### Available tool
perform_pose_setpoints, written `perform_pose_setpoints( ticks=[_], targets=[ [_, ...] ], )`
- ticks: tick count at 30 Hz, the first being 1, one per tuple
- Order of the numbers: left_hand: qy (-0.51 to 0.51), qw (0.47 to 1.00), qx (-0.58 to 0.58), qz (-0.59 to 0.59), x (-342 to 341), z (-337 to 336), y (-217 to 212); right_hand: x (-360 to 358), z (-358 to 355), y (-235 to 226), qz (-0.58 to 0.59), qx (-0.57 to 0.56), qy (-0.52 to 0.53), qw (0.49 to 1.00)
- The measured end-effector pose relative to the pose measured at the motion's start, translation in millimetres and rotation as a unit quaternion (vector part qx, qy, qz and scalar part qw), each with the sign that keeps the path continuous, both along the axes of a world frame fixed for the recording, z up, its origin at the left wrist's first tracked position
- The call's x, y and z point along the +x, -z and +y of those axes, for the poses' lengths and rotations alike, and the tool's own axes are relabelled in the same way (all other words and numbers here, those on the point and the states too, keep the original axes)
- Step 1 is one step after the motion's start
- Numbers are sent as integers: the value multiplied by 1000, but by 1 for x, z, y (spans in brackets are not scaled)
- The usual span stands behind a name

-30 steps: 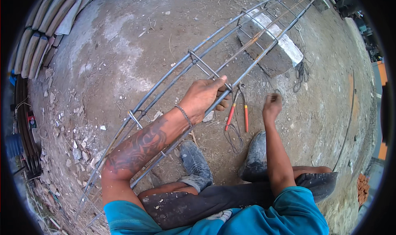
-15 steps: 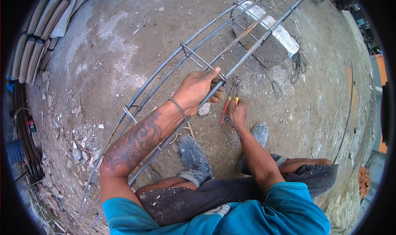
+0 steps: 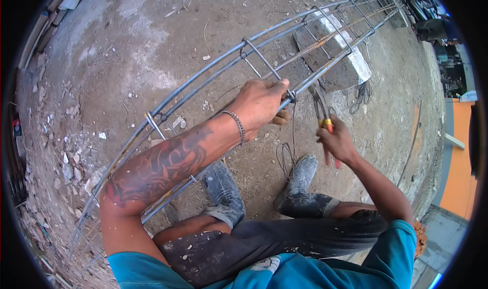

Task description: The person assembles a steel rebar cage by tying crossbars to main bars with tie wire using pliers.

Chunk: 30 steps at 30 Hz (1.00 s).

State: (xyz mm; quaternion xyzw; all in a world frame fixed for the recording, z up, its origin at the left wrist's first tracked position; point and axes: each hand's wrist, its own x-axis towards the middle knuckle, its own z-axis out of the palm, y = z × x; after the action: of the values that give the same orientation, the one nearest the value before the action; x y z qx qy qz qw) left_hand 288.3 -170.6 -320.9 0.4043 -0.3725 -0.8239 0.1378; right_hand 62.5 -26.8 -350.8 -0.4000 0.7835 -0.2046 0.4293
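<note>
**Rebar cage gripped at a tie point, pincers brought to the joint**

The rebar cage (image 3: 213, 70) was laid across the bare dirt ground (image 3: 127, 40), running from the lower left edge of the view up toward the upper right corner, where it passed over a flat concrete slab (image 3: 335, 60). The left hand (image 3: 262, 103) was closed around the near long bar of the cage, just beside a square stirrup (image 3: 262, 60), with the fingers curled under the bar and a metal chain bracelet (image 3: 236, 126) worn at the wrist. The right hand (image 3: 335, 141) was wrapped narrowly around the red and yellow handles of a pair of pincers (image 3: 321, 106), whose dark head was pointed up at the bar just beside the left hand. Whether the head was touching the bar could not be told. A loop of thin tie wire (image 3: 285, 154) was seen hanging below the bar, between the two hands. Two dusty boots (image 3: 305, 187) were planted on the ground under the cage. A bundle of dark wire (image 3: 362, 93) was lying on the ground near the slab's right edge
</note>
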Motion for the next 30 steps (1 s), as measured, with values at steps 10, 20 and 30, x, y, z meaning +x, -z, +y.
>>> perform_pose_setpoints(
  ticks=[10,20,30],
  targets=[
    [-3,1000,-13,-3,-5,0,0,34,-9,-145,-190,98,-69,975],
    [-2,1000,-23,-12,-4,1,-8,75,-31,-176,202,188,-224,935],
    [-9,1000,-28,-1,-7,1,0,97,-44,-191,231,220,-251,914]
  ],
)
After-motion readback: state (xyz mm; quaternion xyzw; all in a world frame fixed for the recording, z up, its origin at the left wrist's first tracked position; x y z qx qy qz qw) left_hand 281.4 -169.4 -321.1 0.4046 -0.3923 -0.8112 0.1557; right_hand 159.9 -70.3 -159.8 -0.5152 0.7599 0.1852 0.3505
